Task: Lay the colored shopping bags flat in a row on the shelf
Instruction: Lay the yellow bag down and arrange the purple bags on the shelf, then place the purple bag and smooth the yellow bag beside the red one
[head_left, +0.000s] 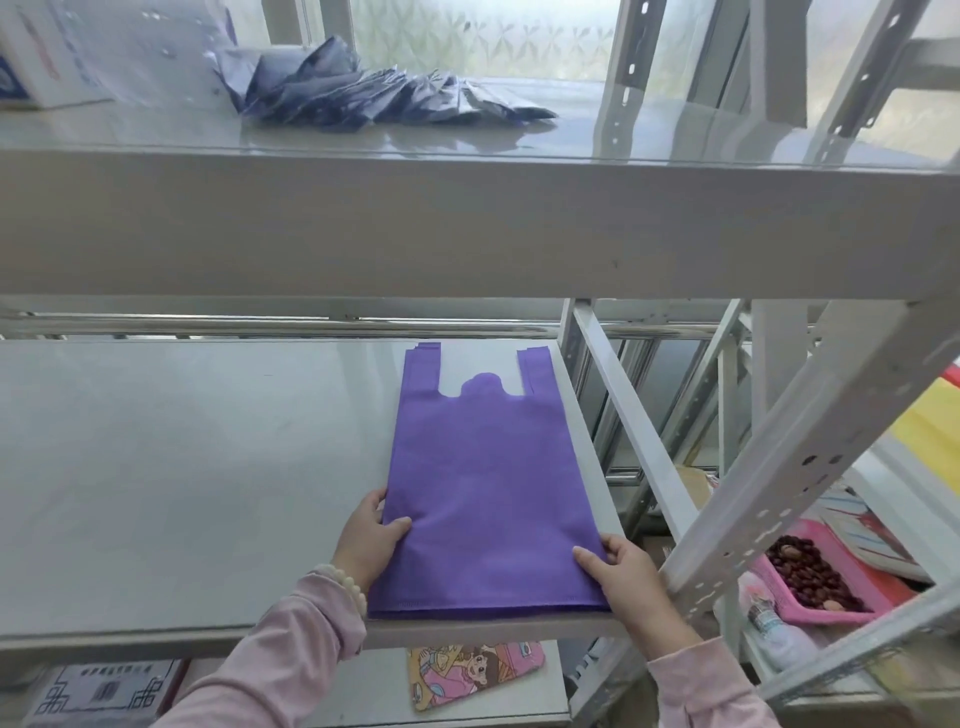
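Purple bag (483, 493) lies flat at the shelf's (182, 467) right end, handles toward 12 o'clock. Left hand (371, 540) pinches its 9 o'clock edge, thumb on top. Right hand (623, 577) pinches the 4 o'clock corner. Dark bags (374, 88) heaped on the upper shelf (467, 223), 12 o'clock.

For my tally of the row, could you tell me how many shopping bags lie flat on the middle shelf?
1: the purple bag at the right end of the middle shelf, held at its near corners. More could be hidden behind the upper beam.
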